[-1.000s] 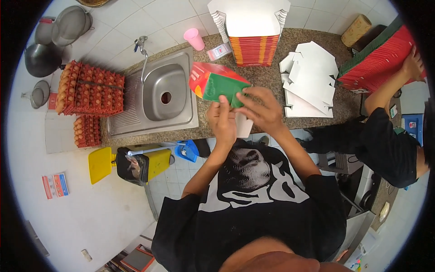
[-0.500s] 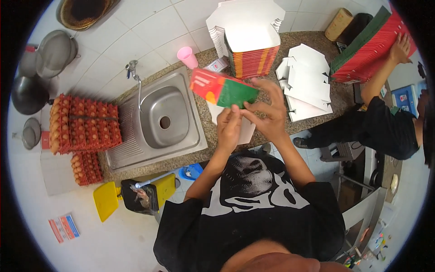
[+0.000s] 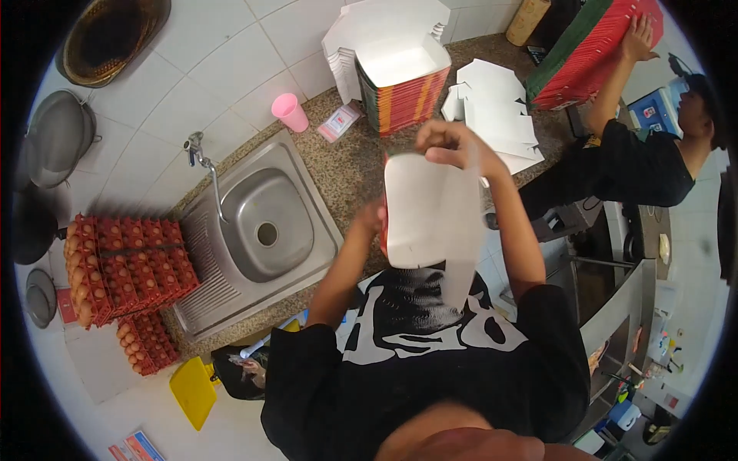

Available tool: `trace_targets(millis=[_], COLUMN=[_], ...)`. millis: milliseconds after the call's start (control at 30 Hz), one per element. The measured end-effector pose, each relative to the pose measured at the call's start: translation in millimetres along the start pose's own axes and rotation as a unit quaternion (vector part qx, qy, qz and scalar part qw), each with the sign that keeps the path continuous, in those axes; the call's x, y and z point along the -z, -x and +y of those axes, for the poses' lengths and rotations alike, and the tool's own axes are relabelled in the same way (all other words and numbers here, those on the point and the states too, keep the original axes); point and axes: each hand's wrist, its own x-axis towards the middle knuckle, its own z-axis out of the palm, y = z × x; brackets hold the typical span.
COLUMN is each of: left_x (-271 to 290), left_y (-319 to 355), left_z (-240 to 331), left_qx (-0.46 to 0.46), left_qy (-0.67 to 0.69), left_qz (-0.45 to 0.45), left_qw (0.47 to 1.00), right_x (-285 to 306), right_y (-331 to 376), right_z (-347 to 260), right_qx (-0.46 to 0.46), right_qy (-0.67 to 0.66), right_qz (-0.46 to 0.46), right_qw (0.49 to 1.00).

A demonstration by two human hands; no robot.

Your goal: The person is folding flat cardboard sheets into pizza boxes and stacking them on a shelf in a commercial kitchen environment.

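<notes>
A cardboard food box (image 3: 419,211) is in front of my chest, opened out with its white inside facing up and a red outer side at its left edge. My left hand (image 3: 370,220) grips that red side, its fingers partly hidden behind the card. Over the box's far right corner is my right hand (image 3: 459,146), fingers bent; blur hides whether they pinch the card. A long white flap (image 3: 463,238) hangs smeared by motion along the box's right side. Beyond my hands stands a tall nested stack of assembled red and green boxes (image 3: 406,96), white inside.
Flat white box blanks (image 3: 496,111) lie right of the stack. A co-worker's hand (image 3: 638,40) rests on red folded cartons (image 3: 588,61). A pink cup (image 3: 290,113) and small packet (image 3: 339,123) are near the steel sink (image 3: 327,223). Egg trays (image 3: 131,265) are piled at left.
The box has gone from a flat red and green piece to an opened shape with its white inside up. My right hand has risen slightly; the view has shifted.
</notes>
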Motion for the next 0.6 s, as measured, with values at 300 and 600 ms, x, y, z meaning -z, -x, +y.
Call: trace_targets(millis=[300,600], left_x=[-44,-80], left_y=[59,36], left_z=[19,27], left_qx=[-0.214,-0.401], left_qy=[0.055,-0.451], left_qz=[0.048,0.057], left_qw=[0.974,0.795], right_x=[-99,-89], right_y=[63,88], right_z=[99,86], right_qx=[0.026,-0.076], right_qy=[0.067,-0.117], right_qz=[0.311,0.195], right_qw=[0.948,0.971])
